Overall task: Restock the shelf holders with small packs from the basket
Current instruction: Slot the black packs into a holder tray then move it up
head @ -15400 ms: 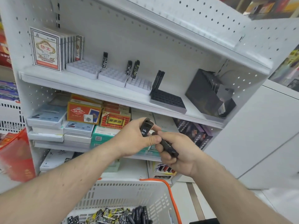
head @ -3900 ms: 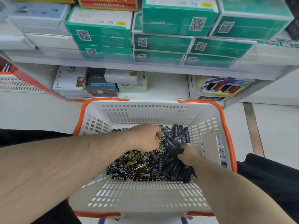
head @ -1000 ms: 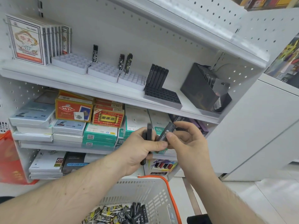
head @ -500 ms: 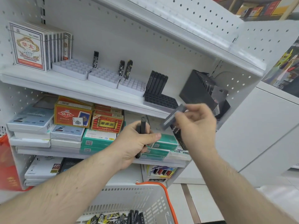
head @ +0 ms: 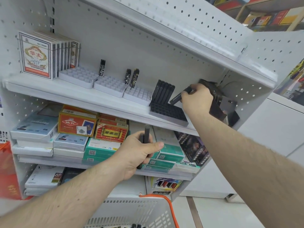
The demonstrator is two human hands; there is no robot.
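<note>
My right hand (head: 196, 97) is up at the top shelf, shut on one slim black pack (head: 179, 95) held tilted just right of the black grid holder (head: 167, 111). Several black packs (head: 163, 91) stand in that holder's back row. My left hand (head: 139, 151) stays lower, in front of the middle shelf, shut on a few more black packs (head: 146, 134) held upright. Three white grid holders (head: 108, 83) to the left carry only a few patterned packs (head: 131, 76). The white basket (head: 131, 213) with an orange rim sits at the bottom edge.
A dark tilted display stand (head: 218, 101) is right behind my right hand. Playing-card boxes (head: 37, 55) stand at the shelf's left end. Red, green and pale boxes (head: 102, 137) fill the middle shelf. A white cabinet (head: 263, 145) stands to the right.
My right hand has risen from chest height to the top shelf with one black pack, reaching the black holder. My left hand has stayed roughly in place with its packs.
</note>
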